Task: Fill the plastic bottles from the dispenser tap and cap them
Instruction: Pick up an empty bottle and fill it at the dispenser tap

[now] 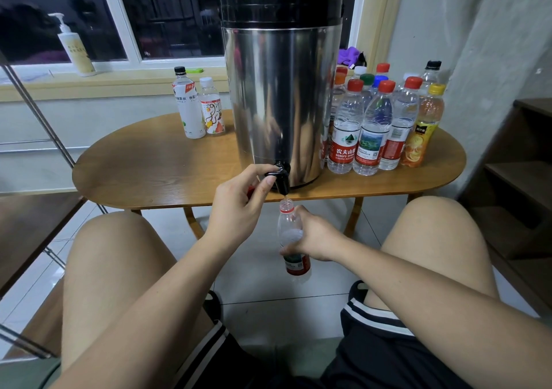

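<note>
A tall steel dispenser (280, 89) with a black lid stands on the wooden table (155, 167). Its black tap (280, 176) juts over the table's front edge. My left hand (239, 206) pinches the tap lever with thumb and forefinger, and something red shows in its palm. Below the spout my right hand (313, 236) grips an uncapped clear bottle (291, 239) with a red label, its mouth right under the tap. A thin stream runs from the spout into the bottle's mouth.
Several capped bottles (373, 125) crowd the table to the right of the dispenser, with an orange juice bottle (422, 128) at the edge. Two labelled bottles (198, 107) stand at the back left. My bare knees flank the held bottle above a tiled floor. Wooden shelves stand at right.
</note>
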`<state>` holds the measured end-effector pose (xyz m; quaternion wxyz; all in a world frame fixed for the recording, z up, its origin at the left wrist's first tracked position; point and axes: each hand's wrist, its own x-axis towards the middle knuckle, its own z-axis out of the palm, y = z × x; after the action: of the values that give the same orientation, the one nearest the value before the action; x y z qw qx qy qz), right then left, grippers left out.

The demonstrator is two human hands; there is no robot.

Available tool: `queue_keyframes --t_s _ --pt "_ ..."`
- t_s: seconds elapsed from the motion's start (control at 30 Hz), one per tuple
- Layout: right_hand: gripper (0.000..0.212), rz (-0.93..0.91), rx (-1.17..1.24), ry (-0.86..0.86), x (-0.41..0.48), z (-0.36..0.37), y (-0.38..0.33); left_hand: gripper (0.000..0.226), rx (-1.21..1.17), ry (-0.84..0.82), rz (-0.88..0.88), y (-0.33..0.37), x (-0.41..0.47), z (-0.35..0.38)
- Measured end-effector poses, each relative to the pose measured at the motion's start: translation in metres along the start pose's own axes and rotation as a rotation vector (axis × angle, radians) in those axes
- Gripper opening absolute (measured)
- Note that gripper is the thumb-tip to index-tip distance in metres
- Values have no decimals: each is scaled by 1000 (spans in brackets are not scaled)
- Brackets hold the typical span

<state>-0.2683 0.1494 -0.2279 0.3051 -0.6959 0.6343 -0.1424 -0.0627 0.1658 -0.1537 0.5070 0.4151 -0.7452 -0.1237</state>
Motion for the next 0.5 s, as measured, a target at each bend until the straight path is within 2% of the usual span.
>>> queue_keyframes --t_s 0.5 --pt "99 7 -4 8 -1 -1 0 21 17 -4 2 1 0 0"
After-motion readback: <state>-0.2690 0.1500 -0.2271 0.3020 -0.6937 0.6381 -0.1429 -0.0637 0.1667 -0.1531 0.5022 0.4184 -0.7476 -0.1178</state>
